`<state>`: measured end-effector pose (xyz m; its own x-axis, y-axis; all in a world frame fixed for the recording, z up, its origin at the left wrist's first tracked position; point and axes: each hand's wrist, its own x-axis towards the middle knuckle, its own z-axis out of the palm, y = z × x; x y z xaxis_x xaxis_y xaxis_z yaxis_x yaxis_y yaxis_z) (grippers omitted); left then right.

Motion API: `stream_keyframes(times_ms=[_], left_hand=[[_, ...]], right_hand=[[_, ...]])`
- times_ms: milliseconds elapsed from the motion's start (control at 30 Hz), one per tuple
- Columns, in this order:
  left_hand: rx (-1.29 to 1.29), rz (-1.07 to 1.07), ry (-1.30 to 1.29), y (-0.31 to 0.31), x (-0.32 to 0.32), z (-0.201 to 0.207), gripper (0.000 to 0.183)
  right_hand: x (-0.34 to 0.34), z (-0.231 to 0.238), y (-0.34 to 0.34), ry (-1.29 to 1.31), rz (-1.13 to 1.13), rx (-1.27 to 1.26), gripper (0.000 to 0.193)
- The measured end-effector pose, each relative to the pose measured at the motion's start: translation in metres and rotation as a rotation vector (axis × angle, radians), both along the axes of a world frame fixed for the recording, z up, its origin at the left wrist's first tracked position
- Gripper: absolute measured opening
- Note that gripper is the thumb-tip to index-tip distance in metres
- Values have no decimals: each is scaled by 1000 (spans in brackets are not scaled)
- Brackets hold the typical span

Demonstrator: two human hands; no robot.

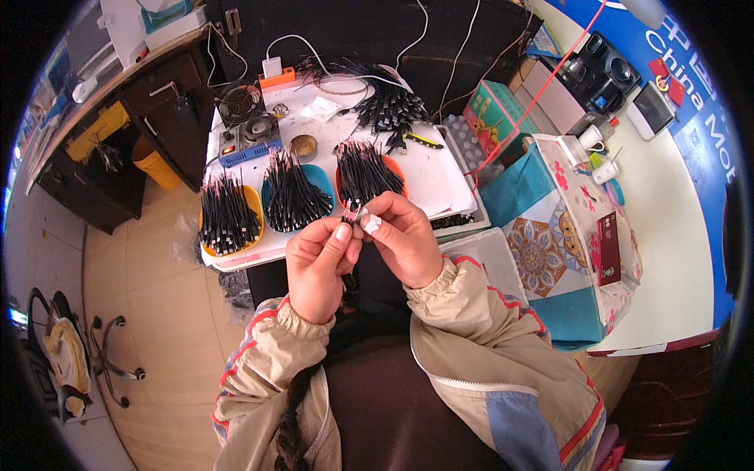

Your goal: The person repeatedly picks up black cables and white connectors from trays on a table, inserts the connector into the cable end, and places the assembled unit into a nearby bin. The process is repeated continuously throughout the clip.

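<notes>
Close in front of me, above the near edge of the white work table [424, 184], both hands meet at their fingertips. My left hand [318, 255] pinches a thin black cable whose fine reddish wire ends [351, 209] stick up between the thumbs. Thumb and forefinger of my right hand [402, 242] close on those same wire ends. A white patch, perhaps tape, covers part of the right thumb. Just beyond, bunches of black cables fill a yellow tray [257, 206], a teal tray [323, 182] and an orange tray [397, 167].
Farther back lie a loose pile of black cables [389, 110], yellow-and-black cutters [424, 141], a round tin [303, 147], a blue-fronted box [250, 155], a small fan [238, 106] and an orange power strip [276, 78]. A cloth-covered stand [542, 251] is at right; a red cord [542, 90] hangs there.
</notes>
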<state>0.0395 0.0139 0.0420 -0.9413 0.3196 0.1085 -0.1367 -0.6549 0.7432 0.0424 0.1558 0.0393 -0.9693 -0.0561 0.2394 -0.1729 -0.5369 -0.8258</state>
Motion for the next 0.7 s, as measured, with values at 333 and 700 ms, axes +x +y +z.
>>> stream_keyframes(times_ms=[333, 700], left_hand=[[-58, -44, 34, 0, 2, -1, 15], [-72, -289, 17, -10, 3, -5, 17]], right_hand=[[1, 9, 8, -65, 127, -25, 13], [1, 11, 17, -198, 364, -41, 15]])
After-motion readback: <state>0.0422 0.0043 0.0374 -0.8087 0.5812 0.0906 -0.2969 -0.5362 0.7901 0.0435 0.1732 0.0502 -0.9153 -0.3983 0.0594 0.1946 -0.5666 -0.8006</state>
